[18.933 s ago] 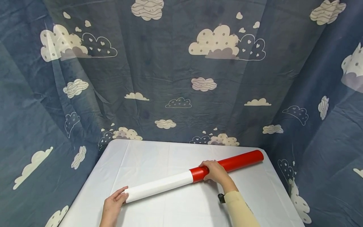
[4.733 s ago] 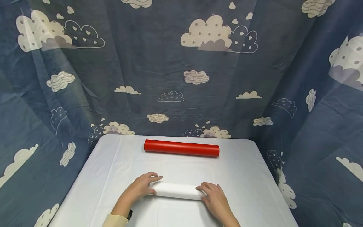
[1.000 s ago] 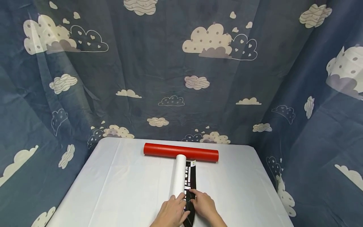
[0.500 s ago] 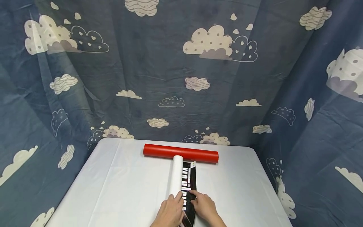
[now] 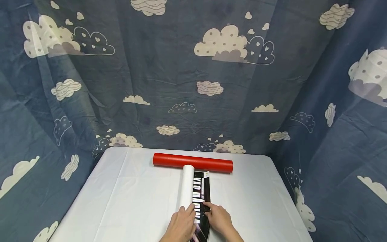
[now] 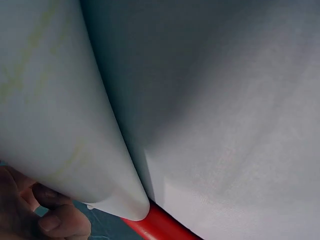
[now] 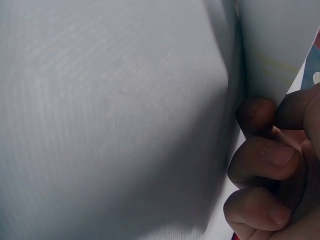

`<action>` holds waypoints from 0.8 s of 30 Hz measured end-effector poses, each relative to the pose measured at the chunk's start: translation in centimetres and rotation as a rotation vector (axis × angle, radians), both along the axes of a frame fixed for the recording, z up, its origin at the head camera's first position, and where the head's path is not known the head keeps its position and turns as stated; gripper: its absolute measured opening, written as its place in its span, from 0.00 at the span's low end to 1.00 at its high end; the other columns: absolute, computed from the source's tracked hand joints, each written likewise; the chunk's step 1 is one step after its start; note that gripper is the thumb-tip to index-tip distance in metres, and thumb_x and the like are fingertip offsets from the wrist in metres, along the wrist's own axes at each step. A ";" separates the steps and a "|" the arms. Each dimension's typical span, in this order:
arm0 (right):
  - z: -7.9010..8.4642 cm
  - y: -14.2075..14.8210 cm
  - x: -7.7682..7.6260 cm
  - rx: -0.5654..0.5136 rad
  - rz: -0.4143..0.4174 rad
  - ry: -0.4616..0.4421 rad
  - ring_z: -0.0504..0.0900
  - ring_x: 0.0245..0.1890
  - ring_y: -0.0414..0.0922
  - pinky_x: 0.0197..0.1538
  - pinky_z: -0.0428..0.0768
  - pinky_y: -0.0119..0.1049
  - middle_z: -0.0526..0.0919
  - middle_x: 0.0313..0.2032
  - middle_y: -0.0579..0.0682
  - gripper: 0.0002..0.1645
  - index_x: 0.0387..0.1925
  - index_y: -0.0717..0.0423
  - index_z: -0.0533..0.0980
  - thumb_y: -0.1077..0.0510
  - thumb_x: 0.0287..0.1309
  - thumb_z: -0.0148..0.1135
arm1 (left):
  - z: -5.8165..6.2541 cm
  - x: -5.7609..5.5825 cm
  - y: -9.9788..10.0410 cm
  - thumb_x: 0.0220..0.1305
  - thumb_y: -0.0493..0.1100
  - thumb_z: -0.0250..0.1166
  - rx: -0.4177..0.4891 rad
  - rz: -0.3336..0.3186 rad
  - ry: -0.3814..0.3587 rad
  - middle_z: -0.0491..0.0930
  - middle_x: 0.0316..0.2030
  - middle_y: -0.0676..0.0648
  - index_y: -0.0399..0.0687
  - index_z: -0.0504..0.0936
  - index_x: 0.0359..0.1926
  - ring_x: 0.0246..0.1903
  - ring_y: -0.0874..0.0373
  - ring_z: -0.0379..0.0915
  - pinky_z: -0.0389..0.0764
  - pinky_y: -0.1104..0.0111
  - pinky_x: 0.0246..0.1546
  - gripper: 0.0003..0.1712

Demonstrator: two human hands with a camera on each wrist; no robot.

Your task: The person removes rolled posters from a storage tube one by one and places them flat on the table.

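Note:
A partly unrolled poster (image 5: 187, 186) lies lengthwise on the white table, its white back outward on the roll and a black printed strip with white lettering exposed on the right. My left hand (image 5: 180, 224) holds the roll's near part, fingers bent over it. In the left wrist view, fingers (image 6: 65, 220) curl beside the white roll (image 6: 75, 125). My right hand (image 5: 219, 218) pinches the poster's right edge between thumb and forefinger. The right wrist view shows its other fingers (image 7: 265, 157) curled. The near end of the poster is cut off by the frame.
A red tube (image 5: 169, 160) lies crosswise at the back of the table (image 5: 130, 201), just beyond the roll's far end. Dark blue cloth with cloud patterns (image 5: 181, 67) hangs behind and at both sides.
Earlier, the white roll was drawn out of the red tube, then lay crosswise; now it points away from me. Over the last second the roll shifted slightly left, exposing more black print.

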State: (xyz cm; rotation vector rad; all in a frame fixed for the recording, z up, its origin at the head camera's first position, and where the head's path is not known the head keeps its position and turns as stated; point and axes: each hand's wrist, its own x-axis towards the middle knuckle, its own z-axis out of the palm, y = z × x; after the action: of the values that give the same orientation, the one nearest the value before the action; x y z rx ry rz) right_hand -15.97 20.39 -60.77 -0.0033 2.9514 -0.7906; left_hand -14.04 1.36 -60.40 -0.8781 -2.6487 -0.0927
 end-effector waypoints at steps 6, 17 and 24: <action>0.2 0.3 0.3 0.018 -0.006 -0.005 0.71 0.26 0.44 0.28 0.69 0.38 0.92 0.40 0.56 0.24 0.60 0.49 0.85 0.60 0.62 0.71 | 0.0 0.5 0.4 0.53 0.53 0.77 0.029 0.014 0.008 0.75 0.43 0.57 0.49 0.84 0.34 0.23 0.62 0.63 0.64 0.72 0.11 0.16; 0.3 0.7 0.2 0.045 -0.025 0.011 0.71 0.26 0.44 0.28 0.67 0.40 0.91 0.36 0.54 0.24 0.60 0.45 0.85 0.59 0.62 0.72 | 0.2 0.4 0.2 0.52 0.49 0.76 0.006 0.033 -0.018 0.74 0.44 0.57 0.49 0.85 0.40 0.23 0.63 0.62 0.66 0.73 0.13 0.16; 0.4 0.9 0.2 0.048 -0.018 0.017 0.71 0.25 0.44 0.27 0.67 0.40 0.91 0.36 0.54 0.24 0.61 0.45 0.85 0.59 0.62 0.71 | 0.2 0.3 0.1 0.55 0.52 0.76 0.002 0.051 -0.002 0.75 0.45 0.55 0.49 0.86 0.40 0.23 0.62 0.63 0.66 0.71 0.12 0.16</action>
State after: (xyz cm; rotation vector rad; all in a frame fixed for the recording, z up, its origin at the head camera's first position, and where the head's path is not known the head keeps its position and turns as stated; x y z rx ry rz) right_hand -15.72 21.32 -60.41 0.0202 2.9902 -0.7252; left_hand -13.72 1.46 -60.18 -0.8089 -2.6705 -0.0837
